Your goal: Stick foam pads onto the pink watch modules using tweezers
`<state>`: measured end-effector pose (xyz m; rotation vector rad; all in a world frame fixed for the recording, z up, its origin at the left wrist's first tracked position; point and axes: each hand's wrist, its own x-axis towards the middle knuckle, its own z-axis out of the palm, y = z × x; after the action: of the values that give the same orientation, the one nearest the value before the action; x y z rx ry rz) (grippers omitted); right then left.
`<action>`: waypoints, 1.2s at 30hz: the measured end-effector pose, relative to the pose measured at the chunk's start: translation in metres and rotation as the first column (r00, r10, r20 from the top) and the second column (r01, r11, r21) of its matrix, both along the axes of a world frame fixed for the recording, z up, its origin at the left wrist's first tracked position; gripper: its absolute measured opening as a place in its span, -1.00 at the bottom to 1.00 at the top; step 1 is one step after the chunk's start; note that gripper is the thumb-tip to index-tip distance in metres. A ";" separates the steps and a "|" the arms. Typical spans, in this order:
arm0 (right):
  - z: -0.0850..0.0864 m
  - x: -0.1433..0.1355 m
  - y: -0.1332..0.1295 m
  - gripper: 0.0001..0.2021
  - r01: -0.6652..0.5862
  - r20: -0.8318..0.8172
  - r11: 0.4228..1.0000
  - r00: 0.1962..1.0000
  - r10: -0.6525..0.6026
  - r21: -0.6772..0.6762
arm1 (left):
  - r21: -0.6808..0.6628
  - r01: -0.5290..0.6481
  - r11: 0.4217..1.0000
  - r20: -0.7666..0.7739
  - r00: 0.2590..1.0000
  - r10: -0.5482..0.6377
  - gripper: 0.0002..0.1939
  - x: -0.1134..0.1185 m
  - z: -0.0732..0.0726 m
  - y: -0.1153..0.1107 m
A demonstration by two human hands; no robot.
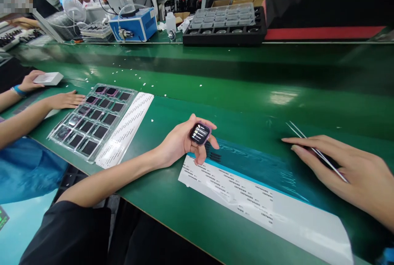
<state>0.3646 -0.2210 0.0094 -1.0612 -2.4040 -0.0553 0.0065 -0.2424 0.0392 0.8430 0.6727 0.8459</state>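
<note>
My left hand (181, 139) holds a smartwatch body (200, 134) with a purple rim and no strap, its lit screen facing up and showing a list. Over at the right, my right hand (341, 170) grips a pair of metal tweezers (317, 152), whose tips point away to the upper left. Below the watch lies a white label sheet (227, 191) printed with rows of small dark text. A translucent blue film strip (255, 162) runs along its far edge, with a few dark labels on it near my left fingers.
Left of me, a clear compartment tray (100, 123) of watch bodies and dark squares rests beside another label sheet (126, 129). A co-worker's hand (66, 100) touches the tray; their other holds a white box (49, 78). Behind stand a blue machine (135, 24) and a black tray (224, 39).
</note>
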 end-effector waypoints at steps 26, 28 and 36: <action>-0.001 -0.002 0.000 -0.71 0.002 -0.011 1.000 1.000 -0.002 0.012 | 0.014 0.200 0.980 0.107 0.974 -0.200 -0.49 0.000 0.003 -0.006; -0.002 -0.002 0.000 -0.71 0.005 -0.014 1.000 1.000 -0.005 0.012 | 0.012 0.202 0.979 0.127 0.971 -0.202 -0.48 -0.001 0.002 -0.005; -0.002 0.002 -0.002 -0.70 0.026 -0.042 0.999 0.999 -0.028 -0.029 | 0.011 0.182 0.983 0.126 0.975 -0.182 -0.54 -0.003 0.002 -0.004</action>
<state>0.3668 -0.2226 0.0073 -1.0971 -2.3595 -0.0078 0.0039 -0.2460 0.0413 0.8298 0.4769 0.7270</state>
